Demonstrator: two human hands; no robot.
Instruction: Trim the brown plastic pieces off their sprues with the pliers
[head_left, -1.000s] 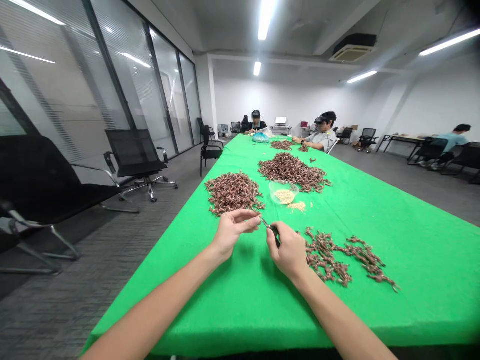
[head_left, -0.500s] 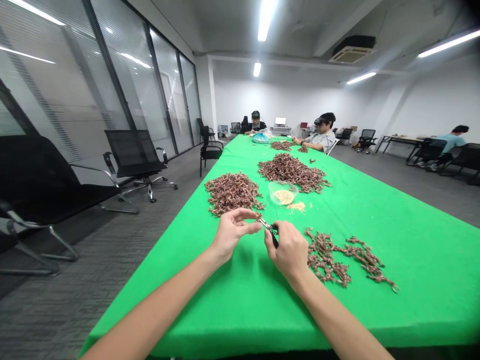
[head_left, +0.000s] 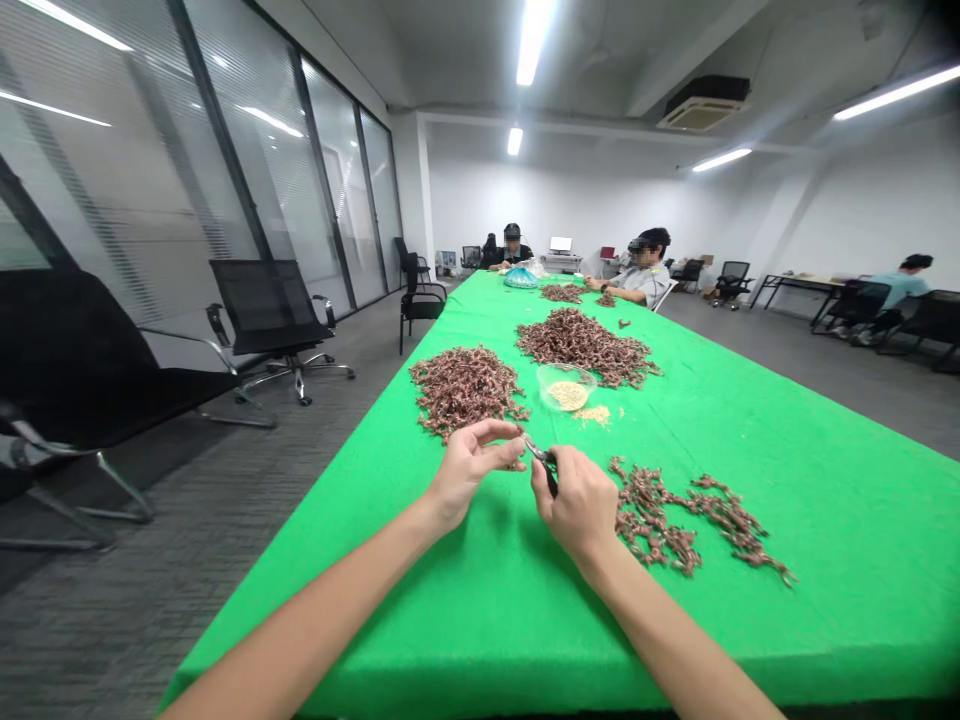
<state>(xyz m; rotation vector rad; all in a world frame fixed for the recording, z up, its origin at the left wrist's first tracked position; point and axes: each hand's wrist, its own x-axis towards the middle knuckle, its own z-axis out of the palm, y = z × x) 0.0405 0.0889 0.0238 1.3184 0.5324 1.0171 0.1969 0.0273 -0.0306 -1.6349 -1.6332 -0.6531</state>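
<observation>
Slanted dark-handled pliers (head_left: 543, 461), silvery tip beside small brown piece (head_left: 520, 431)

The left forearm (head_left: 322, 615) and right forearm (head_left: 675, 625), both bare, slant inward toward the bowl (head_left: 545, 387). The left hand (head_left: 461, 475), on the bowl's near left, has its fingers (head_left: 491, 431) extended together above the thumb (head_left: 501, 457), tips pinching. The right hand (head_left: 583, 500), directly on the bowl's near side, is curled in a firm grip, thumb forward. The hands stay apart, close beside each other.
</observation>
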